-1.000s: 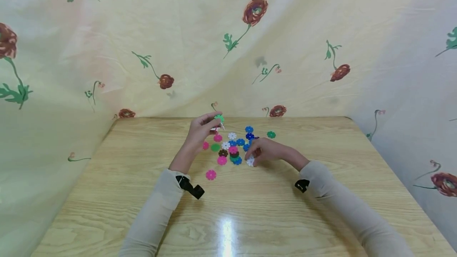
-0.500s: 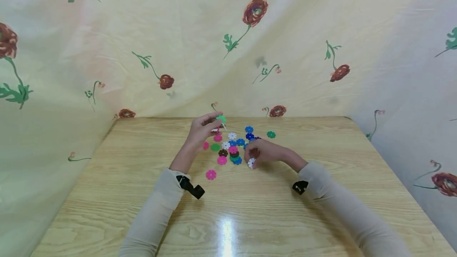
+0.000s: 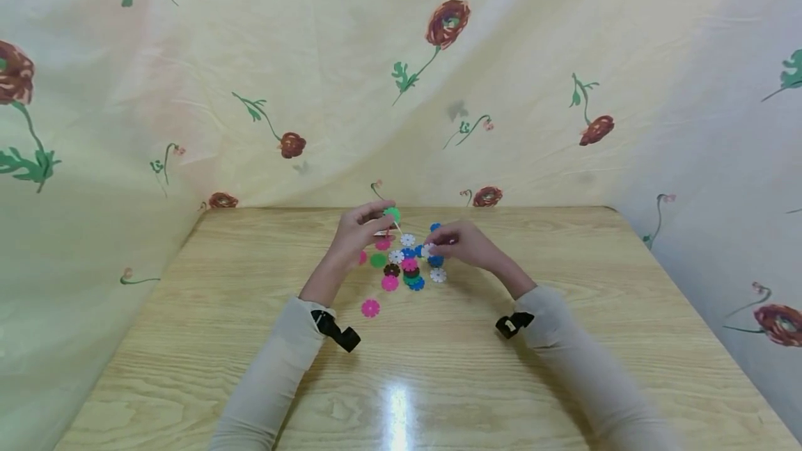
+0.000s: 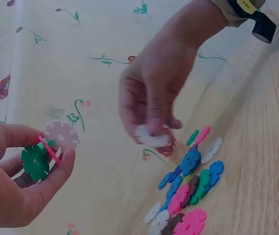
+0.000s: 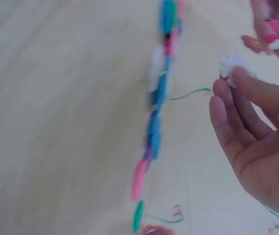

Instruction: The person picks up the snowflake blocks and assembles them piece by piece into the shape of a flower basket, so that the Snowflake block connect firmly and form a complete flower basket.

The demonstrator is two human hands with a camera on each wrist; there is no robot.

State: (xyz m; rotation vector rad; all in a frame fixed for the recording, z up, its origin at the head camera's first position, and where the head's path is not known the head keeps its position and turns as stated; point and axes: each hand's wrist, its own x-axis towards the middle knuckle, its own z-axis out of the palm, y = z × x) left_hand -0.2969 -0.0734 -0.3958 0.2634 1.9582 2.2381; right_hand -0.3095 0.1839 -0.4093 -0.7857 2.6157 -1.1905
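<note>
My left hand (image 3: 352,236) pinches a small joined cluster of notched, flower-shaped plastic discs above the table. In the left wrist view it holds a green disc (image 4: 35,163), a pink disc (image 4: 49,149) seen edge-on and a white disc (image 4: 65,133). Between thumb and fingers, my right hand (image 3: 470,245) pinches a white flower disc (image 5: 231,64), raised over the pile's right side. The two hands are apart, level with each other. Beneath them lie several loose discs: a brown one (image 3: 391,271), a light green one (image 3: 378,261) and a white one (image 3: 438,275) among them.
The wooden table (image 3: 401,367) spreads toward me. A pink disc (image 3: 371,308) lies nearest me, away from the pile. Flower-printed cloth (image 3: 351,89) hangs behind the table and along its sides. Black straps with camera mounts (image 3: 515,324) circle both wrists.
My right hand has lifted a white disc off the table and carried it up and left toward the left hand. The left hand's cluster has shifted slightly right and down.
</note>
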